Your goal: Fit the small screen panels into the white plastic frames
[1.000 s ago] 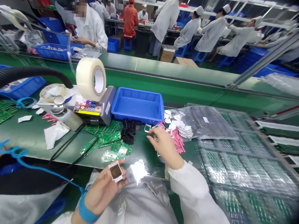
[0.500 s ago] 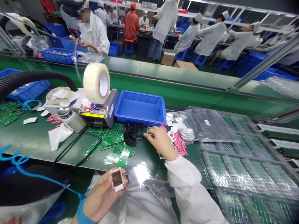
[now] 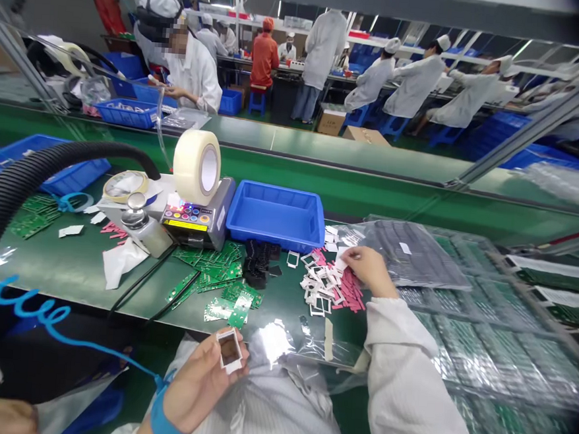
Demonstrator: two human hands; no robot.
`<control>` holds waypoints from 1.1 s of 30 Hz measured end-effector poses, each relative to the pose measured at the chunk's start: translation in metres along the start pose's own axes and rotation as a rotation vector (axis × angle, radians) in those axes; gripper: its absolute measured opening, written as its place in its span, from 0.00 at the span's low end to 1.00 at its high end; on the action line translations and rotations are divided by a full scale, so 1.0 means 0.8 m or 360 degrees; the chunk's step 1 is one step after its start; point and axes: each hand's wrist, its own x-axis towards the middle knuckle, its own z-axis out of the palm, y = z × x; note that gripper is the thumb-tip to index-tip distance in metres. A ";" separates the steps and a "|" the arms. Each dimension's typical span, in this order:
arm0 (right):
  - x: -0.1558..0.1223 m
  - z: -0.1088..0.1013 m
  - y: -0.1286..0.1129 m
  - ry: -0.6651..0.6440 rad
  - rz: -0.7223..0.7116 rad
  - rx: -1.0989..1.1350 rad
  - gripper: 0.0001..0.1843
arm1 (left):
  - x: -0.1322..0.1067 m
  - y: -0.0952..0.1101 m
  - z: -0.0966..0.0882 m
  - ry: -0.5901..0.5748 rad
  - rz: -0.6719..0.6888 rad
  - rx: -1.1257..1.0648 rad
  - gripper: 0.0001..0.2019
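My left hand (image 3: 198, 382) is low, close to my lap, fingers closed round a small white-framed square part (image 3: 229, 350) with a dark centre. A blue wrist strap (image 3: 163, 423) with a coiled blue cord (image 3: 20, 304) is on that wrist. My right hand (image 3: 369, 269) reaches out over the bench, fingers pinched at a small white piece beside a heap of white frames and pink strips (image 3: 331, 286). Black parts (image 3: 257, 262) and green circuit boards (image 3: 211, 274) lie left of that heap.
An empty blue bin (image 3: 274, 217) stands behind the parts, next to a tape dispenser machine with a big tape roll (image 3: 196, 165). A black hose (image 3: 29, 172) curves at left. Clear trays of boards (image 3: 484, 336) fill the right. A green conveyor (image 3: 353, 157) and co-workers lie beyond.
My right hand has moved rightward from the black parts to the white and pink pieces, uncovering the heap. My left hand still holds the framed part. The view shifted slightly.
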 end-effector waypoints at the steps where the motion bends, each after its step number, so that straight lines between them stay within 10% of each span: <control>1: -0.005 -0.006 -0.002 0.0058 0.0012 0.0094 0.12 | 0.000 0.001 0.000 -0.0015 0.0007 0.0000 0.14; 6: -0.069 -0.026 -0.053 0.0222 -0.0096 0.0696 0.15 | 0.003 0.006 0.014 -0.0049 0.0085 0.0046 0.17; 11: -0.167 -0.002 -0.135 -0.0104 -0.0388 0.1276 0.11 | 0.009 0.016 0.041 -0.0210 0.0273 0.0177 0.22; 16: -0.212 0.025 -0.171 0.0427 -0.1282 0.0693 0.10 | -0.001 0.027 0.053 -0.0260 0.0384 0.0192 0.22; 20: -0.222 0.035 -0.182 0.0413 -0.1831 0.0460 0.12 | -0.009 0.029 0.054 -0.0247 0.0428 0.0077 0.20; 26: -0.223 0.034 -0.192 0.0355 -0.1994 0.0565 0.10 | -0.009 0.031 0.052 -0.0298 0.0361 -0.0085 0.16; 33: -0.209 0.030 -0.193 -0.0072 -0.1540 0.0783 0.11 | -0.011 0.031 0.048 -0.0310 0.0288 0.0149 0.18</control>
